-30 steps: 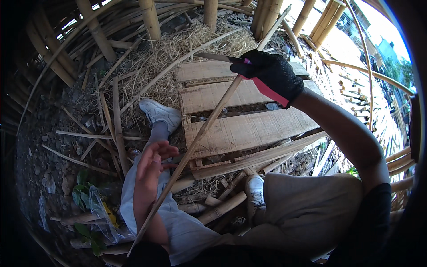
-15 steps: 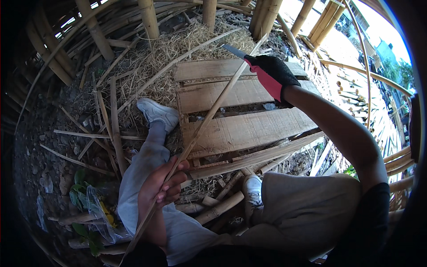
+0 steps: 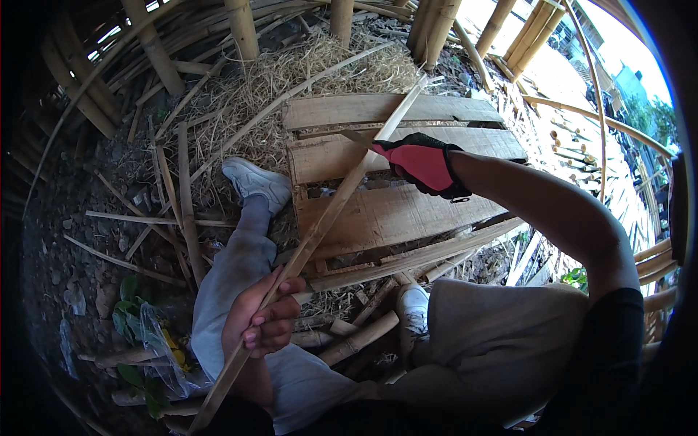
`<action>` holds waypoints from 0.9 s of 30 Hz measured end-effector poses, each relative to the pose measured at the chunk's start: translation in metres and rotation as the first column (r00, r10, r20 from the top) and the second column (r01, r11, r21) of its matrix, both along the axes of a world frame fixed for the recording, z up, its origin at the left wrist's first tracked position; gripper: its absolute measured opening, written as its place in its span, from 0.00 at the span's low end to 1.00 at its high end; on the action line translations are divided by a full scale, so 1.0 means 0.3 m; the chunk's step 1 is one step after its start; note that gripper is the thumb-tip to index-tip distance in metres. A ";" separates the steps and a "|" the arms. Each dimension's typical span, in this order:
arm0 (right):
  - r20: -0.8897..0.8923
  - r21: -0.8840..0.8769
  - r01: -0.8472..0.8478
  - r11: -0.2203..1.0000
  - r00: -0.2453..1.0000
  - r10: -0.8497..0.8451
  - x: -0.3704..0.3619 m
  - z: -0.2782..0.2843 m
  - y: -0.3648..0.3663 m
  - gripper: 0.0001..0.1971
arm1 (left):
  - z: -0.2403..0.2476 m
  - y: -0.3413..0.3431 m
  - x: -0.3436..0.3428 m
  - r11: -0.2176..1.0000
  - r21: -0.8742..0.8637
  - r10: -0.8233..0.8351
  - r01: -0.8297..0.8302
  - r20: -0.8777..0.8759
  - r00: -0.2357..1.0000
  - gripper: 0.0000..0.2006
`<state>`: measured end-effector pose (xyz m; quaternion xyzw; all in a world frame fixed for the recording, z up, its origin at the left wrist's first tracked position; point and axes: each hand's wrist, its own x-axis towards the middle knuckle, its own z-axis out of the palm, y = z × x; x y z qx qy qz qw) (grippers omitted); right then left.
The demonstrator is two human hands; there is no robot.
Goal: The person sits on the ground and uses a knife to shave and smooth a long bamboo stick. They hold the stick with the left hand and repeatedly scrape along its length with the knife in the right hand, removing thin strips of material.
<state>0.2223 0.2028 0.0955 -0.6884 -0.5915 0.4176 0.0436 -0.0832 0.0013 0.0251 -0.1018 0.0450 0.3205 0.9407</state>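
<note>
A long, narrow bamboo strip runs slantwise from the lower left up across a low slatted wooden bench. My bare left hand is closed around the strip's lower part, just above my left leg. In a pink and black work glove, my right hand grips a knife, whose handle is hidden in the fist. The blade lies across the strip's upper part, its tip pointing left over the bench's slats.
Pale shavings are heaped beyond the bench. Bamboo posts stand behind them. Loose strips lie on the ground to the left, near a clear plastic bag. Cut bamboo pieces lie between my feet.
My right hand has drawn the knife down along the strip, toward me. The strip has turned a little in my left hand, which stays about where it was.
</note>
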 end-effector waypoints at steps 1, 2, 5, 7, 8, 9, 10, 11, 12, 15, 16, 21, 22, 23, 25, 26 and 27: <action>-0.025 -0.029 -0.008 1.000 1.000 0.007 -0.008 0.012 -0.015 0.21 | -0.006 -0.001 0.000 1.000 -0.010 -0.010 0.010 0.068 0.998 0.17; -0.068 -0.052 0.012 0.999 0.998 -0.015 0.010 0.013 0.017 0.21 | -0.015 0.000 0.003 1.000 -0.010 -0.008 0.009 0.065 0.998 0.16; -0.098 -0.048 0.050 0.998 0.994 -0.054 0.041 0.000 0.060 0.21 | -0.021 0.019 0.013 1.000 0.015 -0.024 0.023 0.081 0.996 0.16; -0.087 -0.106 -0.039 0.994 0.996 0.030 -0.027 0.022 -0.007 0.22 | -0.017 0.013 0.008 0.999 0.020 -0.028 0.026 0.122 0.992 0.16; -0.093 -0.112 -0.041 0.993 0.995 0.031 -0.032 0.023 -0.006 0.22 | -0.025 0.013 0.007 1.000 0.006 -0.027 0.026 0.129 0.991 0.16; -0.116 -0.083 -0.010 0.996 0.993 0.001 -0.022 0.020 0.026 0.22 | -0.034 0.020 0.009 1.000 -0.004 -0.029 0.030 0.138 0.990 0.16; -0.130 -0.071 0.016 0.997 0.991 -0.025 -0.009 0.019 0.046 0.22 | -0.038 0.024 0.012 0.999 -0.013 -0.032 0.034 0.146 0.989 0.16; -0.134 -0.075 0.019 0.997 0.991 -0.029 0.010 0.008 0.047 0.22 | -0.036 0.023 0.017 0.999 -0.012 -0.028 0.030 0.149 0.989 0.16; -0.136 -0.087 -0.009 0.996 0.991 -0.003 -0.012 0.006 0.033 0.22 | -0.027 0.022 0.016 1.000 -0.018 -0.018 0.021 0.140 0.990 0.16; -0.123 -0.099 -0.020 0.995 0.992 0.008 -0.043 0.008 -0.001 0.23 | -0.031 0.015 0.016 1.000 -0.019 -0.020 0.024 0.182 0.983 0.16; -0.149 -0.040 0.040 0.998 0.988 -0.045 0.003 -0.027 0.051 0.23 | -0.036 0.020 0.020 0.999 -0.010 -0.037 0.040 0.209 0.977 0.15; -0.087 -0.063 -0.051 0.997 0.995 0.045 -0.089 0.010 -0.065 0.24 | -0.015 0.008 0.008 0.999 -0.017 -0.026 0.031 0.237 0.971 0.15; -0.122 -0.062 -0.009 0.998 0.993 0.002 -0.059 0.007 -0.039 0.24 | -0.009 0.004 0.006 0.999 -0.010 -0.041 0.045 0.253 0.966 0.15; -0.198 -0.023 0.059 0.998 0.978 -0.062 -0.014 -0.032 0.016 0.24 | -0.021 0.008 0.011 0.998 -0.015 -0.047 0.053 0.261 0.964 0.15; -0.243 0.030 0.087 0.996 0.967 -0.077 0.038 -0.087 0.065 0.27 | -0.050 0.026 0.029 0.999 -0.018 -0.045 0.052 0.273 0.961 0.15; -0.212 -0.074 0.001 0.997 0.977 -0.016 -0.024 -0.064 0.025 0.28 | -0.045 0.017 0.015 0.999 -0.019 -0.025 0.031 0.259 0.965 0.15; -0.163 -0.176 -0.053 0.983 0.986 0.024 -0.091 0.017 -0.074 0.28 | -0.053 0.022 0.021 0.999 -0.016 -0.032 0.037 0.267 0.963 0.15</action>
